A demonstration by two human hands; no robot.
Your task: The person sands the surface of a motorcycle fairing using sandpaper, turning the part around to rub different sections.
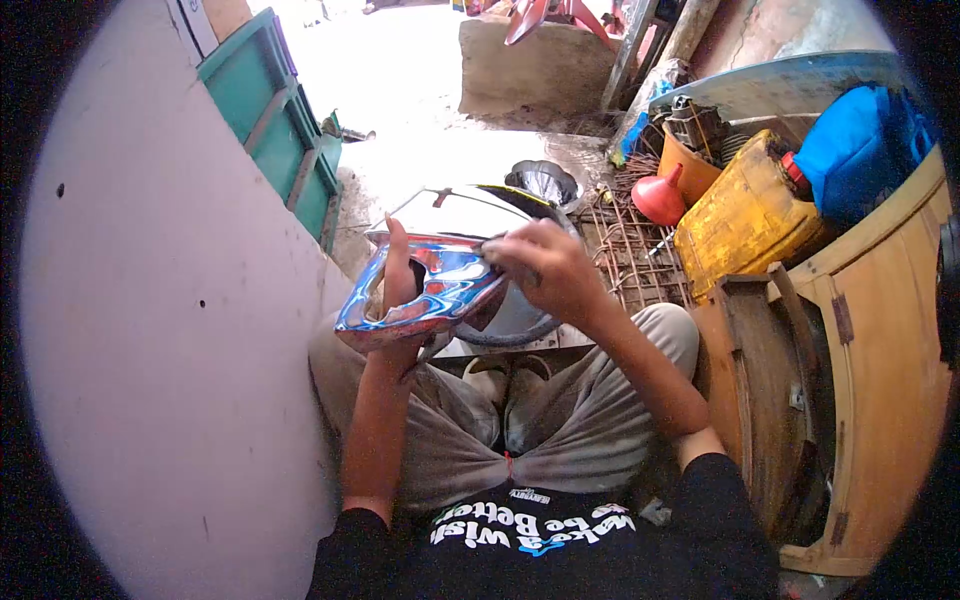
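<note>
2 hands (548, 262) w/ panel (458, 268), funnel (658, 198) nr jerrycan (740, 215)

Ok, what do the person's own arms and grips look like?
The left grip and right grip are ungloved. The left forearm and right forearm are bare below short black sleeves, part of a black shirt with white lettering and a small blue mark. No cables show on either arm.

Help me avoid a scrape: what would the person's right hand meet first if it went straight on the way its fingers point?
The right hand would first meet the blue patterned piece. It already looks right at the edge, though depth makes contact hard to confirm.
</note>
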